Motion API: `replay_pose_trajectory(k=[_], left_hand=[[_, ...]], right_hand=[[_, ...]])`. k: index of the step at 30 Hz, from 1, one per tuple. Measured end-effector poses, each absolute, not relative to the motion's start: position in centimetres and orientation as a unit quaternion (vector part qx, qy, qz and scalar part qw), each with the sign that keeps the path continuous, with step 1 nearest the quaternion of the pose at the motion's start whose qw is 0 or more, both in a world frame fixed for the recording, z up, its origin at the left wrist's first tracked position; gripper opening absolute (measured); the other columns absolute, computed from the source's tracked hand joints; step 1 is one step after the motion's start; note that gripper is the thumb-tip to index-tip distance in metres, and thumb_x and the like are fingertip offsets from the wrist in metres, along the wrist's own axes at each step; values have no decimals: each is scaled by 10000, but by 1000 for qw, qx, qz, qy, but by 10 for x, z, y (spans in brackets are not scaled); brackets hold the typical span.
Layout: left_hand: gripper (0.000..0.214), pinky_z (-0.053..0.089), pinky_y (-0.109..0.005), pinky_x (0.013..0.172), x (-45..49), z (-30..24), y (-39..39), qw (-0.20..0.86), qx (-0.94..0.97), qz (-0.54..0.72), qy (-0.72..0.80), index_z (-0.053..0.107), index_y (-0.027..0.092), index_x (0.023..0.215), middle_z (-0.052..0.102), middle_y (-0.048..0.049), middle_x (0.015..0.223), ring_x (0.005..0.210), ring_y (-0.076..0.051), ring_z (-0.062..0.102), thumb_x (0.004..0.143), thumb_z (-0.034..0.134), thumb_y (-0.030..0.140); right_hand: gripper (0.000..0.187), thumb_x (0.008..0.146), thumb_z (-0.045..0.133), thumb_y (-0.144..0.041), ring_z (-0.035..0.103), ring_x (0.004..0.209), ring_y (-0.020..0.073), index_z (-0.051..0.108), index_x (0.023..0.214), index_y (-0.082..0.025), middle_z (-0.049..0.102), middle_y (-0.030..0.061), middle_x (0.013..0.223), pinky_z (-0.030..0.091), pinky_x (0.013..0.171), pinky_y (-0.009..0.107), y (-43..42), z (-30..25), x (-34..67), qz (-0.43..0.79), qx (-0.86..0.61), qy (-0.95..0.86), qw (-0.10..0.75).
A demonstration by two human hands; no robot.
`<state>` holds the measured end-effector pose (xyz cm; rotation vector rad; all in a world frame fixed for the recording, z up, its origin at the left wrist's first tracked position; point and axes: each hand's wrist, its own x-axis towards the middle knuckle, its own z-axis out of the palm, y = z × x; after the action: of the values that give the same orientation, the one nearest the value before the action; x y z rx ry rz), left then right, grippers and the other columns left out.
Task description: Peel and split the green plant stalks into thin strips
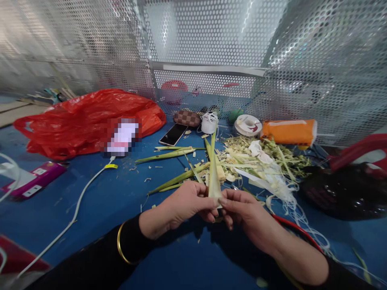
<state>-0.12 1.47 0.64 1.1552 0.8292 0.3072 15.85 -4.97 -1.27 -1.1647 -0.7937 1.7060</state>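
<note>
A long pale-green plant leaf (214,179), broad and whitish at its near end and narrowing to a tip, points away from me above the blue table. My left hand (193,199) pinches its near end from the left, thumb on top. From the right, my right hand (242,205) pinches the same end between thumb and fingers. Just beyond my hands lie more green leaf strips (178,177) and a pile of plant shavings (242,155). Something dark shows under the leaf between my fingers; I cannot make out what it is.
A red plastic bag (90,117), a blurred-out lit phone (122,137) on a white cable and a dark phone (173,134) lie left. At the back stand a ribbon spool (248,125) and an orange packet (288,132). A black, red-handled appliance (347,189) sits right, near tangled white string (298,213).
</note>
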Motion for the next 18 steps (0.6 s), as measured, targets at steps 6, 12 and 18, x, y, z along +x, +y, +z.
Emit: replay_pose_trajectory(k=[6, 12, 18], left_hand=[[217, 499, -198, 533, -5, 1, 19, 779, 509, 123, 345, 699, 93, 795, 651, -21, 640, 501, -80, 586, 675, 739, 268], [199, 509, -211, 556, -2, 6, 17, 765, 518, 138, 356, 701, 87, 785, 641, -23, 634, 542, -92, 587, 654, 734, 233], [134, 513, -240, 594, 2, 5, 15, 737, 553, 125, 369, 671, 95, 749, 646, -35, 634, 563, -109, 596, 689, 669, 215]], right_hand=[[196, 694, 732, -296, 439, 403, 49, 626, 702, -131, 552, -33, 555, 371, 420, 188, -48, -11, 163, 749, -429, -270, 427], [273, 724, 718, -391, 476, 455, 76, 591, 685, -153, 558, -23, 572, 404, 455, 206, -48, -9, 162, 695, -458, -333, 442], [360, 726, 707, -484, 456, 475, 84, 548, 647, -171, 520, -42, 538, 390, 484, 223, -46, -12, 158, 593, -518, -415, 456]])
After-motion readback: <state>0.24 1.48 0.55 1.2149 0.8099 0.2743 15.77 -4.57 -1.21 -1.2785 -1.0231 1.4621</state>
